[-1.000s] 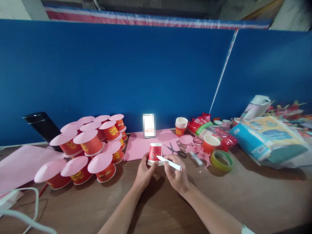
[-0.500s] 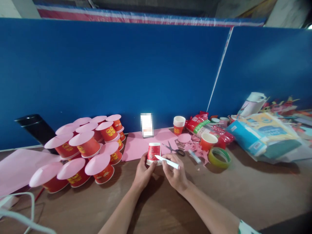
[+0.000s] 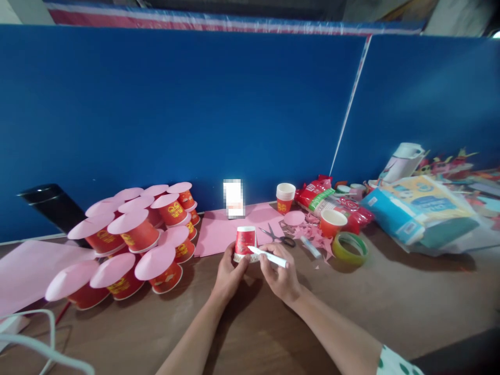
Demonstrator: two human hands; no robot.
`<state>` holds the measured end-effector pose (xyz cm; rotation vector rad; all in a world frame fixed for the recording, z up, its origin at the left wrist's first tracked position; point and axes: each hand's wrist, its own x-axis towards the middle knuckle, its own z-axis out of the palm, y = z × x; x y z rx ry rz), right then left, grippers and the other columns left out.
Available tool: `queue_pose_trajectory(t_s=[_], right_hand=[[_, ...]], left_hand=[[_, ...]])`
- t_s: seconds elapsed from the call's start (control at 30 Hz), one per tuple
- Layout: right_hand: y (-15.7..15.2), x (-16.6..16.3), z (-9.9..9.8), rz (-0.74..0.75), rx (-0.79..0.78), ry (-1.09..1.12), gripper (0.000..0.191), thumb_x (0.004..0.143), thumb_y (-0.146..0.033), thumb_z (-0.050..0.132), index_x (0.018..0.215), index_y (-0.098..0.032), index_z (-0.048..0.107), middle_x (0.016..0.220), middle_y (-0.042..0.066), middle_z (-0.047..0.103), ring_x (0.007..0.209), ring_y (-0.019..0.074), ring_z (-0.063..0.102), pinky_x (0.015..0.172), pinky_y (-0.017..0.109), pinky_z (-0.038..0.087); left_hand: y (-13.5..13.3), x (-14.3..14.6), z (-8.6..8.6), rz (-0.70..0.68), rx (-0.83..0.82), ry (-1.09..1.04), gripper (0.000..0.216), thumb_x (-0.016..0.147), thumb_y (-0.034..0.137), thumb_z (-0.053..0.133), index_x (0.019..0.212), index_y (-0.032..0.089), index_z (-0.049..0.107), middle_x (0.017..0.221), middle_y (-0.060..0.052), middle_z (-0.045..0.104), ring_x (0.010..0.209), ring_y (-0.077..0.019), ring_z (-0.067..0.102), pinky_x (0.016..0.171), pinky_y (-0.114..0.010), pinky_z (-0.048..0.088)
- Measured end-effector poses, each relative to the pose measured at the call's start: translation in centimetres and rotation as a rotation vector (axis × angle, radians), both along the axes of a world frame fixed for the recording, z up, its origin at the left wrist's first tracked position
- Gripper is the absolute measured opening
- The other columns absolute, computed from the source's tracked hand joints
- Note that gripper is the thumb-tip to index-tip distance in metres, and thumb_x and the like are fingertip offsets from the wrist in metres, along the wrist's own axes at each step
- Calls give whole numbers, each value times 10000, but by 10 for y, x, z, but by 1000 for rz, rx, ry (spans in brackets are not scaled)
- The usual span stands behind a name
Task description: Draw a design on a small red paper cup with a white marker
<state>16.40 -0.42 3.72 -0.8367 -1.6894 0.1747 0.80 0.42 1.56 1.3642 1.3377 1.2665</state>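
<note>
An upside-down red paper cup (image 3: 245, 241) stands on the brown table (image 3: 390, 302) in the middle. My left hand (image 3: 229, 273) is closed round its lower left side. My right hand (image 3: 279, 276) grips a white pen (image 3: 269, 257), whose tip touches the cup's rim at the lower right. Behind the cup lies a pink paper sheet (image 3: 222, 229).
A pile of red cups with pink paper discs (image 3: 133, 245) fills the left. Scissors (image 3: 279, 237), a glue stick (image 3: 311, 247), pink scraps, an upright red cup (image 3: 331, 223), a tape roll (image 3: 349, 247), a cup stack (image 3: 285, 197) and packages (image 3: 414, 213) lie to the right. Blue partitions stand behind.
Both hands stay on the cup and pen in the same grip. The camera has shifted slightly, so the scene sits a little lower-left in view.
</note>
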Motion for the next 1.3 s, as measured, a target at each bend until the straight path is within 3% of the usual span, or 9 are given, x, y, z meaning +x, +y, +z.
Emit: queue_pose_trajectory(t_s=[1.3], right_hand=[[0,1,-1,10,-20,-45,71,887,-167,494,894,-182,563,796,46,613,756,173,586,716,300,475]], left_hand=[[1,1,-4,-2,20,42,620,748,413,617,1276,132,452,1092,-107,647,944,-232,615,858,-356,460]])
